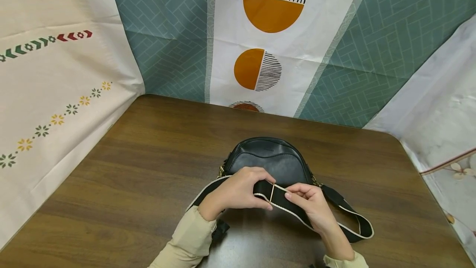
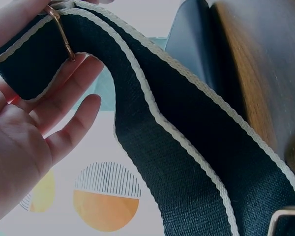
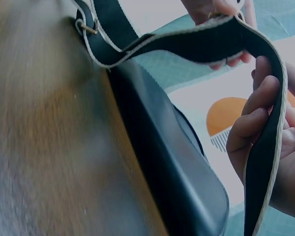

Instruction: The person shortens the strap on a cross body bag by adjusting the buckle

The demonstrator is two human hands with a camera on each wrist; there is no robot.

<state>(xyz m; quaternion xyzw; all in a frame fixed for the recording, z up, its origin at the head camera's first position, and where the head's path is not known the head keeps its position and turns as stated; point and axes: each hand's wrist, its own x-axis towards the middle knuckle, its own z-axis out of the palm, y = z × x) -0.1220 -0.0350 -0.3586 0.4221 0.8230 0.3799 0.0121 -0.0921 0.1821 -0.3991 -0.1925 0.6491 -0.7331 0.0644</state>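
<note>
The wooden table (image 1: pixel 148 168) bears the black bag (image 1: pixel 269 165), and the black strap (image 1: pixel 282 199) reaches both sides of the bag, looping out to the bag's right. On the bag's near side, the left hand (image 1: pixel 243 189) grasps the strap, the right hand (image 1: pixel 312 206) pinches it before the bag's right half, and before the bag's middle the metal slider (image 1: pixel 272 192) sits at the left fingertips

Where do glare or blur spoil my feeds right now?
Head: pale glare on the table near the lower edge, but strap and metal buckle look reasonably clear. Left wrist: muted, hazy colours, though the strap's weave shows. Right wrist: much of the table looks soft, with a pale sheen; the bag carries a long, soft highlight.
</note>
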